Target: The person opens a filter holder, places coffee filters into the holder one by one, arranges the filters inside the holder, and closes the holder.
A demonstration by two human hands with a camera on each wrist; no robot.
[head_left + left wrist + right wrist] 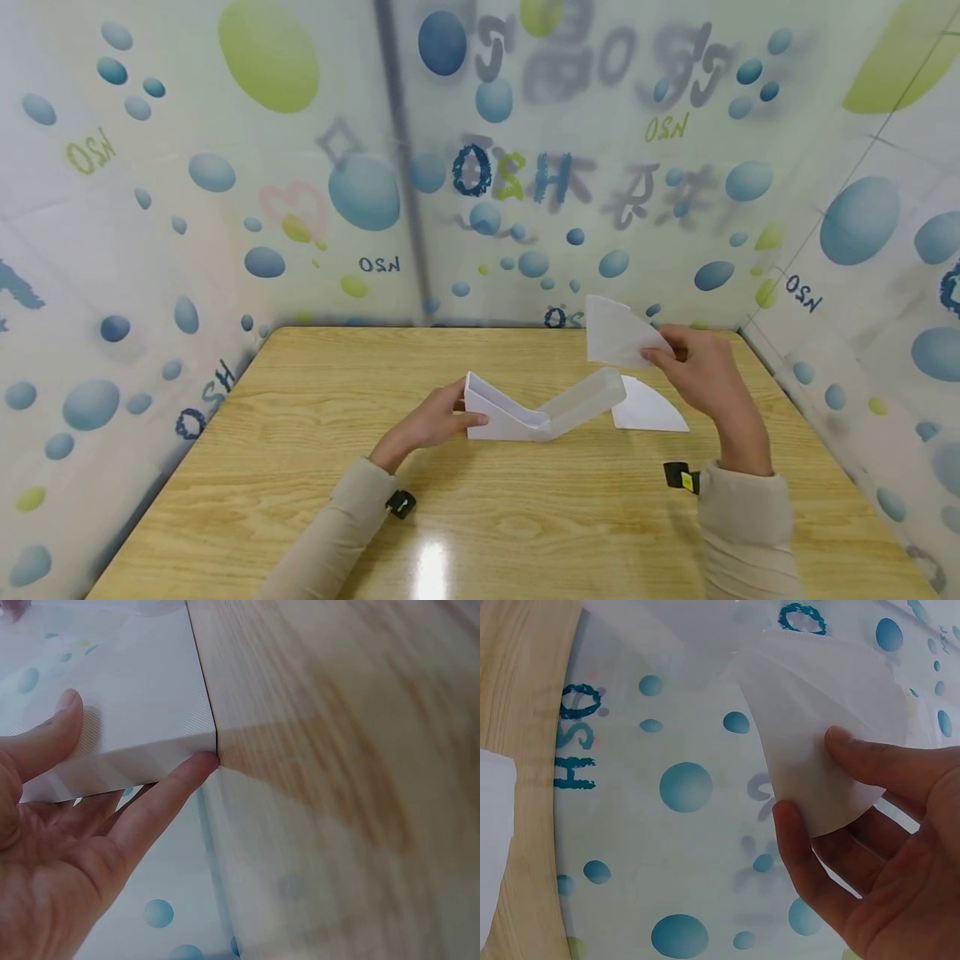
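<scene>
Risk: your right hand [701, 367] pinches the white paper wedge [618, 333] only at its near corner, thumb against fingers. The free part could bend or swing if you tilt it, and its lower edge could catch on the clear lid [588, 400] below it. Sheet count: cannot tell; loose layers might slip in so small a pinch.

Your left hand [438, 417] grips the tall end of the white box [498, 423], thumb on the near face, fingers behind. Weak hold there might let the box skid if bumped.

Position: the wedge extends leftward from your right fingertips, raised. Box lies rightward from your left grip, its lid slanting away beyond. Second wedge [648, 407]: below your right hand, beside the lid's end.
</scene>
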